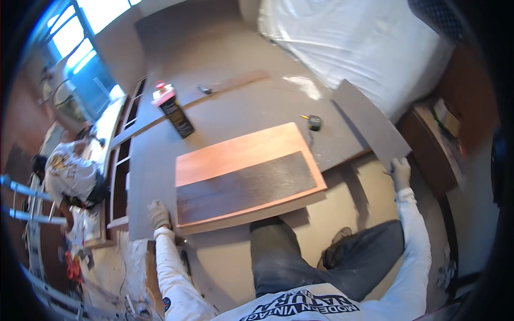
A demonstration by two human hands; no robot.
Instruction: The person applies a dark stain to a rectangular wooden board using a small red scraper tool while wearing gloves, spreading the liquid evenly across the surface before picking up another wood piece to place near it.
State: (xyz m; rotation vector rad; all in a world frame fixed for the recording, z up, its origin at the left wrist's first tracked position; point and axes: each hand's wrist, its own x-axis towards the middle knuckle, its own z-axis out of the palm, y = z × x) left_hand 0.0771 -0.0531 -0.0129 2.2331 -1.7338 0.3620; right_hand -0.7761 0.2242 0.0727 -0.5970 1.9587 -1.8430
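Note:
My right hand [400,172], in a light work glove, grips the near end of a grey rectangular laminate sheet [369,116], which is tilted above the table's right side. My left hand [159,214], also gloved, rests on the grey worktop [148,168] beside the near left corner of a shallow wooden box or panel; its finger closure is unclear. That orange-brown panel [237,158] lies before me, its near edge overhanging the worktop. A dark, glossy rectangular strip [245,188] covers the near part of its top.
A rectangular metal can [176,116] with a red cap stands behind the panel. A tape measure [314,122] and a small tool [204,89] lie on the worktop. Plastic sheeting [353,44] covers something at back right. Two people [74,172] work at left, near a ladder [32,200].

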